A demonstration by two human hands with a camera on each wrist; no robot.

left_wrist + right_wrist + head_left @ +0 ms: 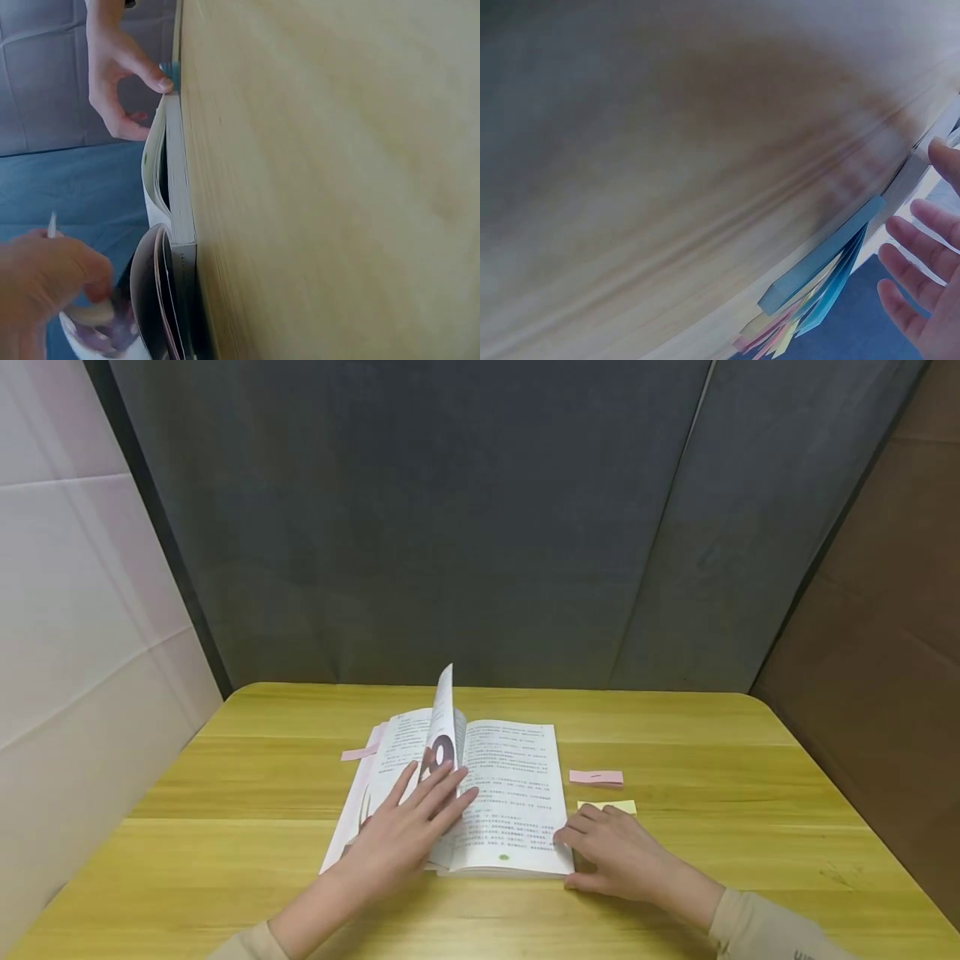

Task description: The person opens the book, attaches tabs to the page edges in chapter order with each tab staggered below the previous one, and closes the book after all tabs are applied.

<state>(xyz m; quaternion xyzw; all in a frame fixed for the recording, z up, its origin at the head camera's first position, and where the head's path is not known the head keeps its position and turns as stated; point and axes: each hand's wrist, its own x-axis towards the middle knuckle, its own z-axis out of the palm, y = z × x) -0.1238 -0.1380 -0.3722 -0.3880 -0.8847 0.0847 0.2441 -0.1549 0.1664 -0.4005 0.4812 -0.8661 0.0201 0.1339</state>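
An open book (510,793) with printed pages lies on the table, one leaf (445,706) standing up near its spine. My left hand (408,831) is spread over the left page and that leaf, fingers reaching across the spine. In the left wrist view, pages bulge and curl beside the left hand (52,281). My right hand (618,852) is at the book's lower right corner, its thumb right at the edge. The right wrist view shows the right hand (930,262) with fingers loosely extended, near a blue sticky-note pad (817,255), which the head view hides behind the hand.
Right of the book lie a pink sticky-note pad (596,778) and a yellow one (618,807), partly behind the right hand. A pink tab (360,752) sticks out at the book's left edge. Dark cloth (450,527) hangs behind the wooden table (187,827).
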